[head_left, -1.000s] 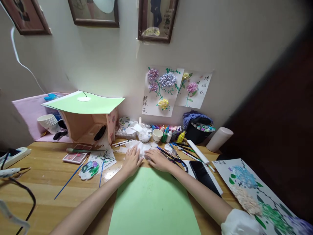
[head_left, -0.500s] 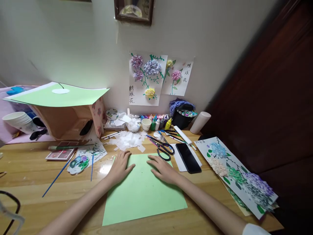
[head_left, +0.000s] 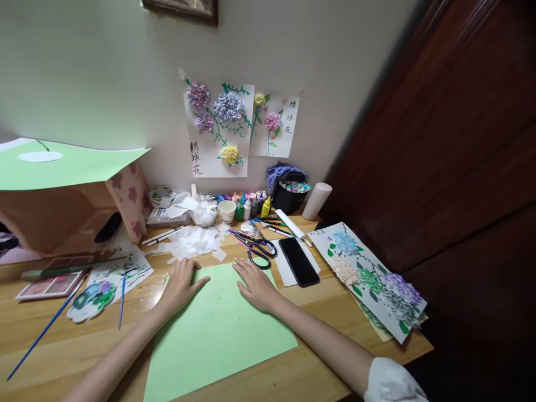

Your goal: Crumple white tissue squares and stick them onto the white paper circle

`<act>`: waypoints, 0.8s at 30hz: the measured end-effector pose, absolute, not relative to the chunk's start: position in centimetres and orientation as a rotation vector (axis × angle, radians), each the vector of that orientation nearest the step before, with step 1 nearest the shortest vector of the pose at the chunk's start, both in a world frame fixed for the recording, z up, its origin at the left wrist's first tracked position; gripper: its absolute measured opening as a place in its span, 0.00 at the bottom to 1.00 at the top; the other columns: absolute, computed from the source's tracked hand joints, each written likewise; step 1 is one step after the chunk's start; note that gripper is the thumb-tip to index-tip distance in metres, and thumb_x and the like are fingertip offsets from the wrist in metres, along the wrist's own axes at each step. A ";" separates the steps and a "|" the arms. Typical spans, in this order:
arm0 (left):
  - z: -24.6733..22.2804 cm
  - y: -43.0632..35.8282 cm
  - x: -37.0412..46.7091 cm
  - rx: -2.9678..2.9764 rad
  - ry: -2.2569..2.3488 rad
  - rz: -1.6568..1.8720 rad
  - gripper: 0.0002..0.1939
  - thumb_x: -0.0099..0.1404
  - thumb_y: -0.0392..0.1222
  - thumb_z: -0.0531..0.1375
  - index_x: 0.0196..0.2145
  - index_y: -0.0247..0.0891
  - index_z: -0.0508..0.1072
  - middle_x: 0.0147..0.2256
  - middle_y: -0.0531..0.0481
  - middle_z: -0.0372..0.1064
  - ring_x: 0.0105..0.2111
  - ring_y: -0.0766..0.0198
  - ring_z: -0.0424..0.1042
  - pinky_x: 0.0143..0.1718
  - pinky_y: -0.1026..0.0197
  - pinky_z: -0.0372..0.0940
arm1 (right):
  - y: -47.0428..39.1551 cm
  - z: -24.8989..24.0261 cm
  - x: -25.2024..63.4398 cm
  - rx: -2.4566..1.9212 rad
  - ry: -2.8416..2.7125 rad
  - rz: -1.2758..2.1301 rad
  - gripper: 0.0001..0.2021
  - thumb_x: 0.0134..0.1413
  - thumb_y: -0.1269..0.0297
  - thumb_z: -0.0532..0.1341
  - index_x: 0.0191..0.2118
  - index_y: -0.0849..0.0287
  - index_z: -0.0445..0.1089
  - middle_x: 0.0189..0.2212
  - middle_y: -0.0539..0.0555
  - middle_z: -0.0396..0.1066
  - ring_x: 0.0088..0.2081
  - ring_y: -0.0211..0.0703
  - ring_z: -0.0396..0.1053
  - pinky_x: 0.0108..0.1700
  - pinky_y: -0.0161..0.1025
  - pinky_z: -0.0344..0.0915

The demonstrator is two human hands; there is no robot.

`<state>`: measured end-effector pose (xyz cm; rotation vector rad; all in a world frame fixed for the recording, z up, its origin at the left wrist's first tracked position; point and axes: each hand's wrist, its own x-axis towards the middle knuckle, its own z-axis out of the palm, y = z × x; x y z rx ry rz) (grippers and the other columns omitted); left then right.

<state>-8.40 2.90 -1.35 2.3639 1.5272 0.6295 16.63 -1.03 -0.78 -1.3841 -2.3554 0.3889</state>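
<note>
A light green sheet of paper (head_left: 221, 329) lies flat on the wooden table. My left hand (head_left: 181, 285) rests on its upper left corner area, palm down, thumb stretched toward the middle. Near the upper right part of the sheet my right hand (head_left: 256, 283) lies flat with its fingers apart. Neither hand holds anything. Black-handled scissors (head_left: 259, 248) lie just beyond my right hand, one handle loop touching or overlapping the sheet's top edge. Torn white paper pieces (head_left: 195, 241) are heaped beyond my left hand.
A black phone (head_left: 298, 262) and flower artworks (head_left: 368, 279) lie to the right. At the left are a paint palette (head_left: 91, 300), blue brushes (head_left: 46, 334) and a box topped with green paper (head_left: 84, 167). Paint bottles (head_left: 240, 210) and a paper cup (head_left: 226, 212) stand behind.
The view has turned to the right, so the sheet, hands and table items appear further left. Both hands remain on the green paper in nearly the same places.
</note>
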 end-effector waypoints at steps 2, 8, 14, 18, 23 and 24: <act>-1.6 3.0 -8.3 2.377 1.527 0.636 0.18 0.61 0.56 0.52 0.38 0.38 0.64 0.38 0.47 0.61 0.40 0.56 0.60 0.43 0.52 0.57 | -0.7 -0.9 16.1 -1.381 -2.334 0.366 0.22 0.58 0.64 0.50 0.58 0.61 0.55 0.60 0.58 0.54 0.61 0.46 0.50 0.62 0.46 0.49; -0.6 1.6 -7.1 2.351 1.618 0.661 0.09 0.63 0.42 0.49 0.37 0.37 0.65 0.38 0.46 0.62 0.40 0.56 0.60 0.43 0.52 0.57 | 1.1 0.0 12.8 -1.143 -2.298 0.417 0.16 0.53 0.72 0.52 0.48 0.59 0.64 0.51 0.59 0.64 0.54 0.47 0.59 0.56 0.45 0.58; -0.1 0.7 -6.8 2.219 1.710 0.696 0.09 0.61 0.34 0.47 0.37 0.36 0.64 0.39 0.45 0.60 0.40 0.58 0.58 0.43 0.55 0.56 | 8.0 10.3 6.4 -0.864 -2.140 0.533 0.09 0.56 0.62 0.54 0.39 0.59 0.67 0.35 0.55 0.70 0.36 0.43 0.67 0.41 0.40 0.64; -0.5 0.4 -7.1 2.125 1.704 0.708 0.10 0.59 0.33 0.47 0.39 0.36 0.64 0.43 0.42 0.59 0.43 0.56 0.57 0.46 0.54 0.55 | 13.9 18.1 -0.7 -0.973 -1.989 0.943 0.18 0.56 0.51 0.53 0.30 0.61 0.67 0.19 0.50 0.68 0.20 0.35 0.63 0.24 0.32 0.62; -1.6 0.7 -7.4 2.029 1.644 0.741 0.12 0.59 0.35 0.49 0.41 0.36 0.63 0.44 0.42 0.60 0.45 0.55 0.57 0.47 0.54 0.53 | 18.5 22.1 -6.9 -1.146 -1.795 1.429 0.15 0.48 0.57 0.63 0.23 0.65 0.65 0.13 0.51 0.66 0.14 0.32 0.62 0.17 0.29 0.59; -1.7 0.8 -7.4 2.011 1.632 0.754 0.12 0.58 0.35 0.49 0.41 0.37 0.63 0.44 0.42 0.60 0.45 0.55 0.57 0.47 0.54 0.53 | 18.9 22.3 -7.4 -1.135 -1.778 1.433 0.13 0.47 0.61 0.65 0.23 0.65 0.65 0.13 0.52 0.66 0.15 0.32 0.62 0.17 0.28 0.59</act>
